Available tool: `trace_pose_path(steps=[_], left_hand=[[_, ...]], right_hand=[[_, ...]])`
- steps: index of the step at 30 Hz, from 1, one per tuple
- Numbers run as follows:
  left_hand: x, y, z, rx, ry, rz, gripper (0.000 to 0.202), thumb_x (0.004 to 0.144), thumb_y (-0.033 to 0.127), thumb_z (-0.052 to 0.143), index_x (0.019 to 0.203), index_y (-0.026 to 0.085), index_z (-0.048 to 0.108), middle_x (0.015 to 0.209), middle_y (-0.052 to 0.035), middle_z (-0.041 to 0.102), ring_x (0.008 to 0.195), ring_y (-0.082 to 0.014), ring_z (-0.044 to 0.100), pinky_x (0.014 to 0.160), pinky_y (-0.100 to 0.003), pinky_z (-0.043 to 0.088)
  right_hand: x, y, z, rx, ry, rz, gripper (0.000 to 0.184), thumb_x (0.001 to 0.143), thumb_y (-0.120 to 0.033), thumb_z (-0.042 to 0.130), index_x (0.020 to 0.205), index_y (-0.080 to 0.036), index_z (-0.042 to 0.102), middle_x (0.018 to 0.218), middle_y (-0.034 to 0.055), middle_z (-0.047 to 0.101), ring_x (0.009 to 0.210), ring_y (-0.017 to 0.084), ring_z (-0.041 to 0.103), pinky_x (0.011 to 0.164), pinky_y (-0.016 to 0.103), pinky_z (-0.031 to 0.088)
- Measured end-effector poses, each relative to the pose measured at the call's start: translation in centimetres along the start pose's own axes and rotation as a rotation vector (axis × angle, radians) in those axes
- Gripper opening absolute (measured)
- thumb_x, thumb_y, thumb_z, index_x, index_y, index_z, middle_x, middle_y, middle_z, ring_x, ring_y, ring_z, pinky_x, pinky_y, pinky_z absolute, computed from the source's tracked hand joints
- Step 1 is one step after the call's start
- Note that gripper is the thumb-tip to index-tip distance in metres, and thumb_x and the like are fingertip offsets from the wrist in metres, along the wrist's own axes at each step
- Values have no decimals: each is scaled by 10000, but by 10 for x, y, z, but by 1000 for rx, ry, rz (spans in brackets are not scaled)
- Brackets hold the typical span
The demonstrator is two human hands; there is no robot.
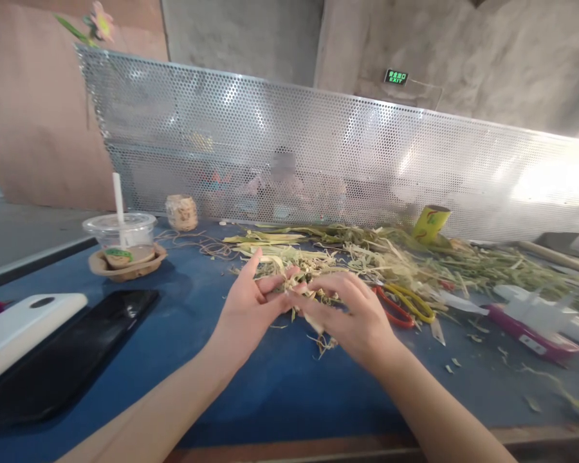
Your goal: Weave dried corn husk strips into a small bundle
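My left hand (246, 299) is over the middle of the blue table, thumb raised, fingers curled around a small bunch of dry plant strips (314, 325). From the other side my right hand (354, 315) pinches the same bunch, its fingertips meeting those of the left. Thin, frayed ends hang below the fingers; most of the bunch is hidden by them. Just behind both hands lies a loose heap of pale dried leaves and stalks (381, 257). Close to my right hand, scissors or similar tools with red and yellow handles (398, 307) lie partly under the strips.
On the left are a black phone (67, 354), a white device (29, 321) and a lidded cup (125, 241) with a straw. A jar (182, 212) and yellow-green tube (430, 224) stand before a perforated metal panel (309, 141). A pink-and-white tool (533, 334) lies right.
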State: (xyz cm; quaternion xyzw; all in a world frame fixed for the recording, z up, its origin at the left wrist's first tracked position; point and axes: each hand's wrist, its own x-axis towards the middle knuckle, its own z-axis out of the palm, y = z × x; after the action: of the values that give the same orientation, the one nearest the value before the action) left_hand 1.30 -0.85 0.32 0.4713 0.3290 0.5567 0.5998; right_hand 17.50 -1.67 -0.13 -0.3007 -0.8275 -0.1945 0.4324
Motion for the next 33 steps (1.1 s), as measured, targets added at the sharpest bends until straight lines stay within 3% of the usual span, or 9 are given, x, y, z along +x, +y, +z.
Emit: trace_pose_path(steps=[3, 6, 11, 15, 20, 25, 31, 33], left_hand=[[-1, -7, 1, 31, -87, 13, 1112, 677, 103, 706, 1428, 225, -104, 1109, -141, 665, 914, -200, 666, 757, -269, 537], [-2, -11, 2, 49, -112, 20, 1149, 661, 89, 713, 1420, 232, -137, 1092, -130, 674, 937, -205, 658, 782, -285, 526], [-3, -11, 2, 89, -149, -11, 1154, 690, 107, 698, 1401, 233, -203, 1056, -115, 691, 866, -175, 669, 841, -343, 504], [-4, -11, 1, 134, -128, 14, 1157, 692, 134, 705, 1400, 254, -203, 1068, -111, 687, 820, -171, 677, 830, -346, 515], [-5, -11, 3, 256, -113, 30, 1151, 711, 165, 690, 1386, 263, -236, 1192, -152, 615, 895, -203, 670, 874, -373, 500], [-5, -12, 2, 265, -114, 36, 1114, 719, 182, 685, 1405, 237, -191, 1137, -134, 651, 953, -214, 651, 887, -387, 490], [-2, -7, 4, 96, -101, -52, 1171, 677, 111, 712, 1398, 194, -207, 745, -2, 735, 724, -167, 689, 774, -347, 549], [-1, -3, 3, 75, -101, -107, 1170, 659, 86, 722, 1410, 156, -172, 718, -21, 732, 722, -185, 692, 744, -334, 558]], right_hand=[[1, 2, -2, -70, 9, -18, 218, 837, -232, 577, 1048, -260, 624, 958, 34, 672, 914, 194, 538, 821, 344, 409], [2, 5, 0, -101, -9, 114, 289, 799, -320, 626, 1070, -236, 576, 957, 45, 680, 956, 233, 521, 842, 389, 339], [3, 6, 5, -31, 9, 397, 272, 773, -362, 637, 972, -213, 526, 832, 34, 672, 894, 229, 559, 809, 384, 284], [5, 6, 5, 30, -31, 475, 151, 765, -329, 634, 795, -206, 551, 723, 2, 628, 704, 170, 567, 778, 367, 288], [6, 9, 4, 61, -155, 570, 261, 744, -370, 639, 594, -193, 519, 592, -25, 566, 639, 152, 530, 731, 347, 288], [7, 9, 4, 118, -231, 605, 339, 752, -345, 636, 508, -175, 476, 534, -45, 511, 599, 131, 510, 739, 349, 273], [6, 5, 3, 132, -240, 517, 296, 786, -315, 599, 537, -180, 514, 574, -27, 558, 646, 140, 522, 756, 363, 275], [7, 6, -2, 176, -237, 523, 253, 821, -303, 542, 594, -191, 549, 609, -15, 578, 660, 146, 528, 769, 369, 295]])
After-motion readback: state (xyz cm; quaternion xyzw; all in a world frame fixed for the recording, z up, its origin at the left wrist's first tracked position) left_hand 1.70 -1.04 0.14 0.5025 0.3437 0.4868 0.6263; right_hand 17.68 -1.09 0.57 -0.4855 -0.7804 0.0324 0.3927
